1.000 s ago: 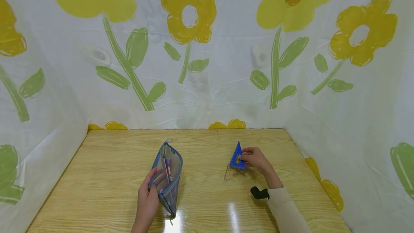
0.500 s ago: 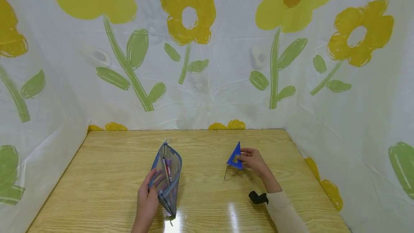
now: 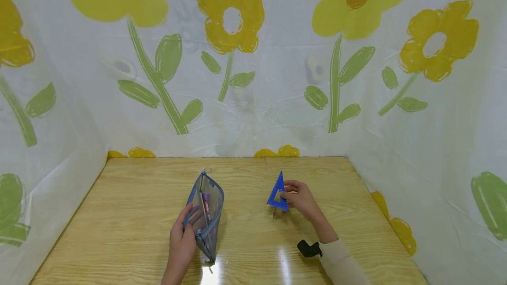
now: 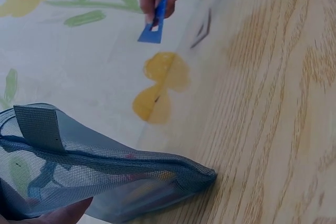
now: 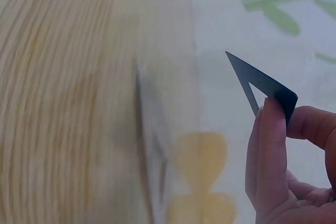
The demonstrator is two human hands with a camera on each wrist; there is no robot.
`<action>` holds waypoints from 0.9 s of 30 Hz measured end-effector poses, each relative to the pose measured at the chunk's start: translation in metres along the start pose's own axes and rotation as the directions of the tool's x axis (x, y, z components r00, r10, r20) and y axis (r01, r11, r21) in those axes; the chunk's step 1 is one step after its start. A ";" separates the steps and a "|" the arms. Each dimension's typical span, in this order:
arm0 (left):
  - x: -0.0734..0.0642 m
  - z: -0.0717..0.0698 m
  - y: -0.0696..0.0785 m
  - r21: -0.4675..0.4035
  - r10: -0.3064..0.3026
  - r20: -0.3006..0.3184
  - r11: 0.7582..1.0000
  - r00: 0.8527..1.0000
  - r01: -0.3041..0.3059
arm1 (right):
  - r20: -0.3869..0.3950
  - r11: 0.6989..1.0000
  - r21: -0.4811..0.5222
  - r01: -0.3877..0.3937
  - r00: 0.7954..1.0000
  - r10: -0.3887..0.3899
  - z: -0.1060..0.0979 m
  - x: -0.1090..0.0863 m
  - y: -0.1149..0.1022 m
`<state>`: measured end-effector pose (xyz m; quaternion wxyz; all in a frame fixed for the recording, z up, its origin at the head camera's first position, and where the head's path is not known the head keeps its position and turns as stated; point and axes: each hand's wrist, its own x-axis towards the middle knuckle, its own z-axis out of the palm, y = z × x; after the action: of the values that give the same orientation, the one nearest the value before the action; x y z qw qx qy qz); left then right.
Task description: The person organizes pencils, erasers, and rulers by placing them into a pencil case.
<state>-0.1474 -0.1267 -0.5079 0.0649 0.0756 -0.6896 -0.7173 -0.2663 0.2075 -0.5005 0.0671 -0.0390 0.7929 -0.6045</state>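
My left hand point(image 3: 182, 236) grips the side of a blue-grey mesh pencil pouch point(image 3: 218, 232), whose zipped mouth stands open. Inside it a purple-capped pen point(image 3: 206, 203) and other slim items show. Between thumb and fingers, my right hand point(image 3: 300, 197) pinches a blue set square point(image 3: 278, 195) with a triangular cut-out, held above the table to the right of the pouch. Below it, a thin-outlined triangular piece point(image 4: 202, 32) lies on the table, mostly covered in the head view and blurred in the right wrist view; it looks like a clear set square.
The wooden table point(image 3: 134, 214) ends at a white cloth wall point(image 3: 253, 118) printed with yellow flowers, which also rises on both sides. A black device point(image 3: 309, 248) is at the right wrist, by the pale sleeve point(image 3: 340, 263).
My right hand has moved left with the blue set square, nearer the pouch and over the thin triangular piece. The left hand and the pouch have barely moved.
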 end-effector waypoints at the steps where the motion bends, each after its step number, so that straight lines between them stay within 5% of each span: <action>1: 0.000 0.000 0.000 0.000 0.005 0.001 1.000 1.000 -0.005 | 0.004 1.000 0.000 0.012 1.000 -0.012 0.002 0.001 0.002; 27: 0.001 0.003 -0.002 -0.032 0.026 -0.004 0.999 1.000 -0.026 | 0.085 0.987 0.049 0.152 0.984 -0.155 0.066 -0.009 -0.054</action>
<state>-0.1493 -0.1238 -0.5098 0.0765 0.0669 -0.6787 -0.7273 -0.2486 0.1318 -0.4645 0.0561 -0.1253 0.7709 -0.6220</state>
